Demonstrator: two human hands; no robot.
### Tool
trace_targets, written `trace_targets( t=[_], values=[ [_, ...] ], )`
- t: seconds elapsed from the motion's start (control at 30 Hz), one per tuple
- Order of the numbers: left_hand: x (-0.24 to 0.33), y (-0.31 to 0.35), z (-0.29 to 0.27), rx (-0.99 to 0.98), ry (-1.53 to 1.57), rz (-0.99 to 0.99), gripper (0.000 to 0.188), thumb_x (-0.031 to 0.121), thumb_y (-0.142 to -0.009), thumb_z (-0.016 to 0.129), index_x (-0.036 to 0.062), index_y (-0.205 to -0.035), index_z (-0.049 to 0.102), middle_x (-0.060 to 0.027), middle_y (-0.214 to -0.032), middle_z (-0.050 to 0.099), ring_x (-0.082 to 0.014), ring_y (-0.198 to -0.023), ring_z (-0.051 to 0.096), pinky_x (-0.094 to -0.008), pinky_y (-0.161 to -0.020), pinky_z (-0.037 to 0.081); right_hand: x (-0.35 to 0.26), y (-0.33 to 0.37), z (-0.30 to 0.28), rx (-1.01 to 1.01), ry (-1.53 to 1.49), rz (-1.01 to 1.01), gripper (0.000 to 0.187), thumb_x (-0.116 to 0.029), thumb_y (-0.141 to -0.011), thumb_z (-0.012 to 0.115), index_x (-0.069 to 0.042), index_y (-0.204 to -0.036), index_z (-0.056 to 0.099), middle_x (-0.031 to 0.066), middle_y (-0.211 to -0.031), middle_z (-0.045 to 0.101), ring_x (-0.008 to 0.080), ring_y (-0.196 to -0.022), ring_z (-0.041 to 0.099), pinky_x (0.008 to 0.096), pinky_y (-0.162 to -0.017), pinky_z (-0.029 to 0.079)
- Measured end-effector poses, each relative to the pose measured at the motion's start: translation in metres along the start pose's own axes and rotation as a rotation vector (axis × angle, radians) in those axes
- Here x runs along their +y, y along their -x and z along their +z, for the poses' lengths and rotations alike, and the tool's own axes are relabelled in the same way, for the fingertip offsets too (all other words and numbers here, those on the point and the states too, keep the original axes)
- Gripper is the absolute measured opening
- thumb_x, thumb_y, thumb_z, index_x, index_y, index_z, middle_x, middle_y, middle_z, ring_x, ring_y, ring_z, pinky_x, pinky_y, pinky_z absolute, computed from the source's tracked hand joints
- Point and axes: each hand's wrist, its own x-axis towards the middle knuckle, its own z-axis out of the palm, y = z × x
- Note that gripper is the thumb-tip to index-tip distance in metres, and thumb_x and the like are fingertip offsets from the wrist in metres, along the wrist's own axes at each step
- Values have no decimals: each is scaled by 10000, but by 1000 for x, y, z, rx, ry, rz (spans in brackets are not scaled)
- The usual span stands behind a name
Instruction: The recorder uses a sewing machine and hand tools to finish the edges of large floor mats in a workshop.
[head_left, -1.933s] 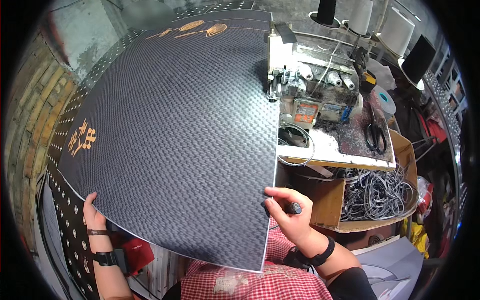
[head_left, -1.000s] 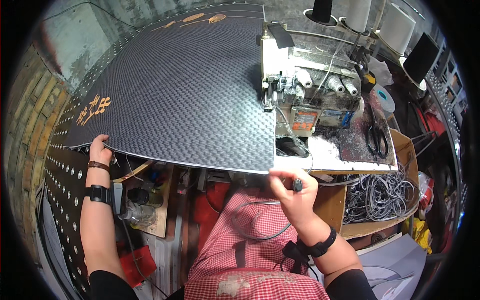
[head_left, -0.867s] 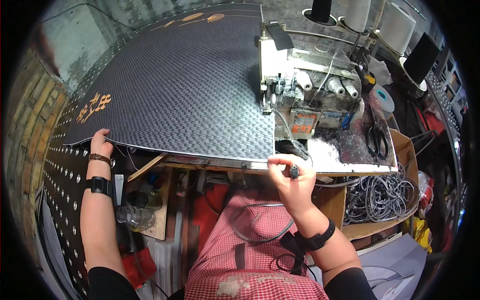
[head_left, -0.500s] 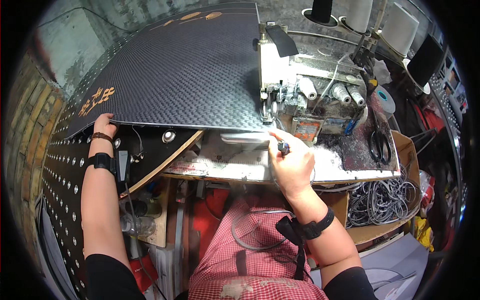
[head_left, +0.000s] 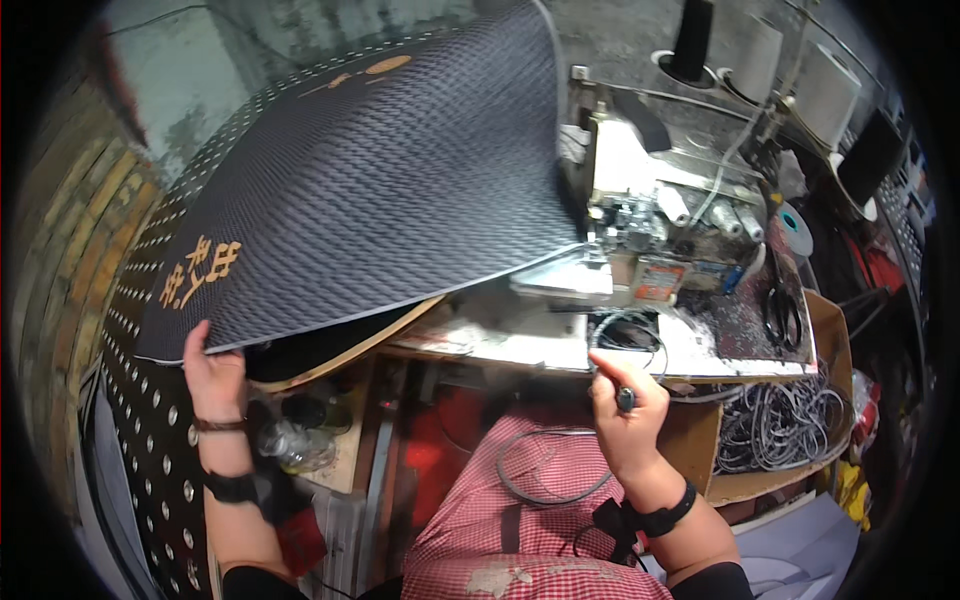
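Note:
A large dark textured mat [head_left: 380, 190] with orange print near its left edge lies arched over the left half of the sewing table [head_left: 480, 340]. Its right corner rests by the overlock sewing machine [head_left: 650, 215]. My left hand [head_left: 210, 370] grips the mat's near left edge from below, thumb on top. My right hand [head_left: 625, 405] is off the mat, at the table's front edge. Its fingers are curled and I see nothing held in them; a dark ring is on one finger. A thin wooden board [head_left: 350, 350] shows under the mat's near edge.
Thread cones [head_left: 760, 55] stand behind the machine. Scissors [head_left: 778, 312] lie on the table's right part. A cardboard box of tangled cables [head_left: 780, 440] sits at lower right. Dark perforated mats [head_left: 150, 430] hang at left, with a plastic bottle [head_left: 290, 445] under the table.
The mat has moved away from me and up onto the table and machine. My right hand let go of its near right edge and dropped to the table front; my left hand keeps its grip.

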Motion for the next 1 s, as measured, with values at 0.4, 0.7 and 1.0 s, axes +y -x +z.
trace_targets(
  t=[0.4,0.7,1.0],
  values=[
    [104,78,-118,342,-1449,1193,418,32,-787,568,-117,-1161,454,-237,-1113,546,-303,-1050,517,-322,-933,351,-127,-136,101,-470,684,-301,502,-515,-800,499,-312,-1257,463,251,-1375,259,336,-933,603,376,-768,493],
    [149,206,42,-39,-820,1576,277,11,-816,507,-151,-1039,537,-148,-1087,537,-182,-919,537,-248,-818,405,-171,-31,78,-1137,141,-572,650,-611,-745,502,-147,-1200,525,242,-1193,486,344,-935,594,390,-809,473],
    [146,201,146,-1188,-1155,1325,450,388,-883,317,64,-903,629,-255,-1331,349,-433,-1242,307,-596,-1025,107,-140,38,-23,-1054,-1010,249,114,-158,-840,600,-79,-841,683,66,-790,672,196,-673,640,253,-633,495]
  ],
)
